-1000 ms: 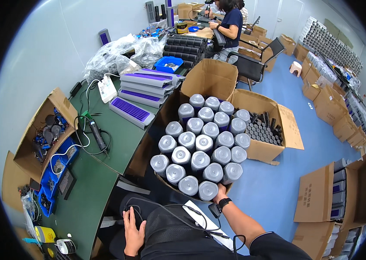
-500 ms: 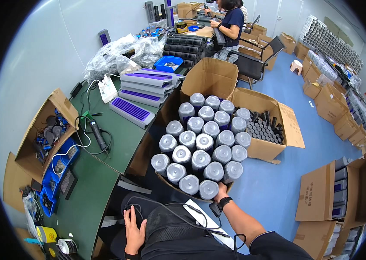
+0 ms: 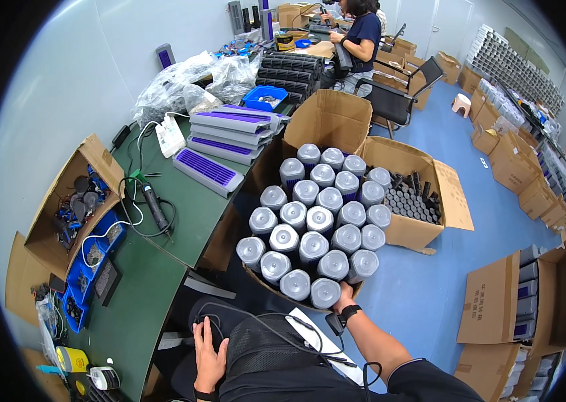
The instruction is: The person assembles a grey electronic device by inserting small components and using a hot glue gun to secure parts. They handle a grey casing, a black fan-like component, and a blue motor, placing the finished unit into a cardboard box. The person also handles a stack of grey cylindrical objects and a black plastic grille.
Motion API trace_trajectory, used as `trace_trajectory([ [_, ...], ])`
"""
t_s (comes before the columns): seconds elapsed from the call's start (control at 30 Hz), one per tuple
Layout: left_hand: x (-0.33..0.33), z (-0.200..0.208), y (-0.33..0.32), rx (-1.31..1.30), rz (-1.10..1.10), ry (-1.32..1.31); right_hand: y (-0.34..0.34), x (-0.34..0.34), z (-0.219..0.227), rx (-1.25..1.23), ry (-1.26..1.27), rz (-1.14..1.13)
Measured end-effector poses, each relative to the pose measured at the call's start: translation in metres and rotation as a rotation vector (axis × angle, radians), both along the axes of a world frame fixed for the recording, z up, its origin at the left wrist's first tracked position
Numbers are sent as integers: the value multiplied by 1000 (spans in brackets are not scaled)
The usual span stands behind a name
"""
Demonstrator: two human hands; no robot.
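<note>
My left hand (image 3: 210, 362) rests on my lap with its fingers stretched and apart, holding nothing. At the near right corner of an open cardboard box (image 3: 334, 114), my right hand (image 3: 344, 295) reaches against the side of a grey rounded housing (image 3: 325, 293). Its fingers are mostly hidden, so I cannot tell whether they grip the housing or the box edge. Several such grey housings (image 3: 314, 247) stand upright, packed close in the box, some showing purple slats. A strap with a small dark device circles my right wrist.
The green workbench (image 3: 162, 268) on the left holds stacked grey-and-purple panels (image 3: 208, 170), a corded tool (image 3: 154, 206) and blue parts bins (image 3: 77, 301). Beyond the box stands a carton of black tubes (image 3: 411, 208). Farther back, a person (image 3: 360, 40) works beside a black chair (image 3: 397, 100).
The whole view has shifted slightly, with the surroundings a little farther right. Both hands stay where they were, and the housings keep their places in the box.
</note>
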State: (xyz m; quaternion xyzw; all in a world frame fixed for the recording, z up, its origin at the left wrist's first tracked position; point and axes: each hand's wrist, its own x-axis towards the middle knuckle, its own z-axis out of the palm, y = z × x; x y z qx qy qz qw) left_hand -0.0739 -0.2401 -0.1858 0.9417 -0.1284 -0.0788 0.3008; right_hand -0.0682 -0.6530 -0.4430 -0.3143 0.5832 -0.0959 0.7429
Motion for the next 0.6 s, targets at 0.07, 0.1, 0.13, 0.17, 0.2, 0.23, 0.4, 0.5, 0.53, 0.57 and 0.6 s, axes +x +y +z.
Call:
trace_trajectory([
  [0.07,-1,0,2,-2,5,4,4,2,6,-11,10,13],
  [0.1,0,0,2,-6,2,6,4,2,3,-16,6,11],
  [0.13,-1,0,2,-8,3,7,4,2,0,-18,1,10],
  [0.17,-1,1,2,-8,6,8,4,2,-3,-24,3,22],
  [0.2,1,-1,-2,-20,-9,9,-7,-2,-19,-41,3,18],
  [0.23,2,0,-3,-19,-7,11,-10,-2,-27,-49,4,25],
  [0.4,1,2,-3,-4,2,20,-8,1,-39,-31,0,-2],
  [0.5,1,-1,-1,-6,2,7,-5,1,-35,-22,-10,-4],
  [0.53,0,-1,0,-5,6,9,-5,2,-32,-18,-8,0],
  [0.57,0,0,-1,-3,10,11,-4,3,-29,-13,0,-9],
  [0.6,0,1,-2,-3,11,13,-4,4,-28,-8,7,-21],
])
